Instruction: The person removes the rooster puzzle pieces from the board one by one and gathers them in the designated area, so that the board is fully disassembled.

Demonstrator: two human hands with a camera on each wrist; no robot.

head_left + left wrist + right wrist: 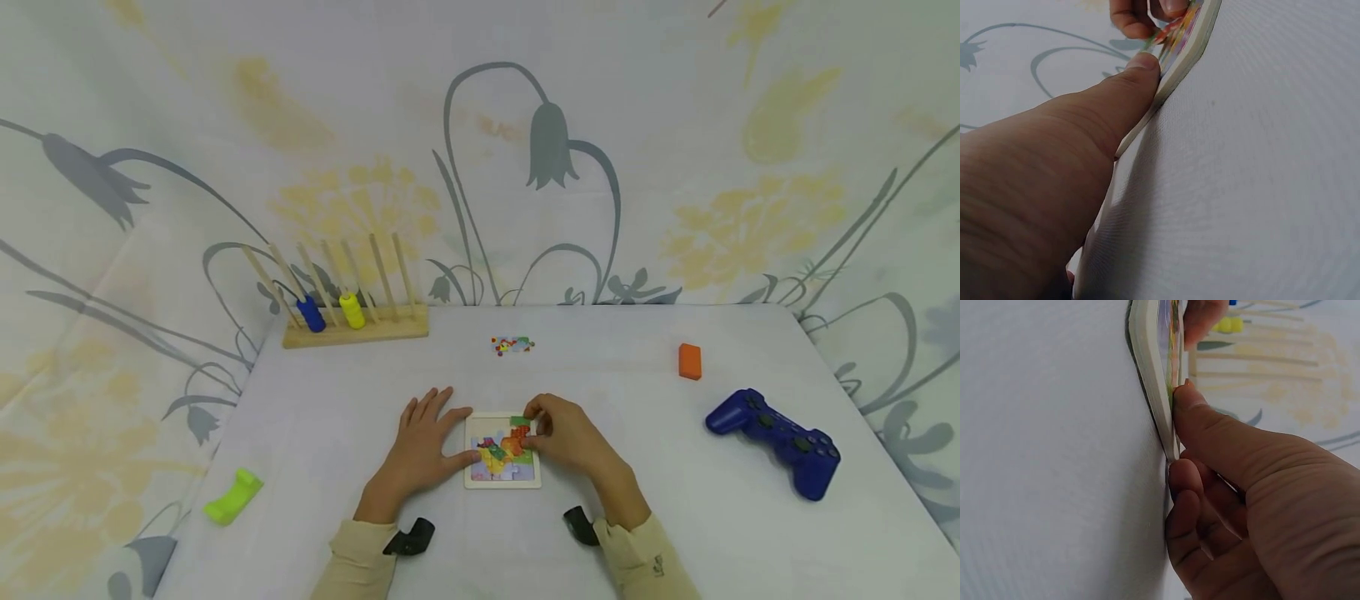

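A small jigsaw puzzle in a pale frame (pixel 502 484) lies on the table between both hands, its pieces showing a colourful picture. My left hand (pixel 422 446) rests along its left side, fingers spread and fairly straight, with the thumb (pixel 1141 65) on the pieces and the index fingertip at the upper left corner. At the right side, my right hand (pixel 568 433) has its thumb (pixel 1192 409) and curled index finger around a red and green puzzle piece (pixel 519 427). That piece sits over the right part of the puzzle and is partly hidden by the fingers.
Joined puzzle pieces (pixel 513 344) lie behind the frame. A wooden peg rack (pixel 360 332) with blue and yellow beads stands back left. An orange block (pixel 690 362) and a blue game controller (pixel 776 442) are on the right, a lime-green object (pixel 234 497) on the left.
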